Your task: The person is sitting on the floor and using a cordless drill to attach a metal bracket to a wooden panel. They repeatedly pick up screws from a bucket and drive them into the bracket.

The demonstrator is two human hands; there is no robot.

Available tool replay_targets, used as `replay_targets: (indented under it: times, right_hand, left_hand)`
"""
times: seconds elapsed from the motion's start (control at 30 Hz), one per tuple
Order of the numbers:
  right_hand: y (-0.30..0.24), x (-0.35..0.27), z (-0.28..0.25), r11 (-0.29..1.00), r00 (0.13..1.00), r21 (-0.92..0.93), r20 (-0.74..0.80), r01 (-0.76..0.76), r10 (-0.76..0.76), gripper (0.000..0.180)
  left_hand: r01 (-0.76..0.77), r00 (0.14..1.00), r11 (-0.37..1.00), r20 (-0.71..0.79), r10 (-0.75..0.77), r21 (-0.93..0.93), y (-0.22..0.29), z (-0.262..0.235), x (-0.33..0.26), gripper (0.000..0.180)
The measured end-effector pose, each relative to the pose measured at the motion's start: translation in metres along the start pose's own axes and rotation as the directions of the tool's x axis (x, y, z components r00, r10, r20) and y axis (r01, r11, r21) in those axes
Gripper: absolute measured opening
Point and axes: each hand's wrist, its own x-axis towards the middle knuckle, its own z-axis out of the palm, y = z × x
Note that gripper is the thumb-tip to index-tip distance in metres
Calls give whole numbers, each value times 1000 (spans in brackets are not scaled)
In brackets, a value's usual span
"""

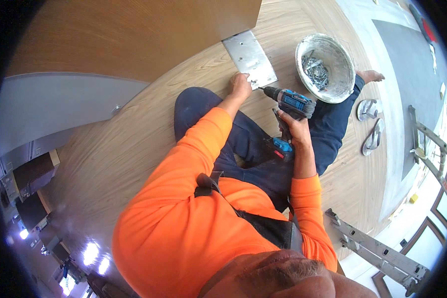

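Observation:
My right hand is closed round the grip of a blue and black cordless drill. The drill points left, its dark bit reaching the near right edge of a silver metal plate on the floor. At the plate's near left corner is my left hand, its fingers curled and pinched together. What they hold, if anything, I cannot make out. A few small dark bits of hardware lie on the plate near those fingers.
Beyond my right leg stands a plaster-smeared bucket of loose metal fasteners. A wooden panel overhangs the floor at the plate's far left. Sandals and ladders are on the right.

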Motion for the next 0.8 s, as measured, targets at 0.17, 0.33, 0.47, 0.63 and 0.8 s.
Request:
replay_targets:
  times: [0.17,0.33,0.47,0.63,0.8]
  right_hand:
    - [-1,-1,-6,997,999,60,1,43,-43,30]
    - [1,-1,-10,998,999,65,29,19,-21,30]
    - [3,0,-12,998,1000,62,21,22,-23,27]
    - [5,3,-11,997,999,73,17,38,-39,30]
    - [1,2,-7,999,999,43,37,13,-14,31]
  left_hand:
    - [91,995,996,54,-89,-27,14,-2,-6,17]
    - [-120,993,991,18,119,54,6,-1,-9,14]
    - [-150,989,987,15,150,64,1,1,-9,18]
    - [-144,988,987,63,140,70,9,-1,-7,18]
    - [-221,975,968,37,218,121,6,1,-8,16]
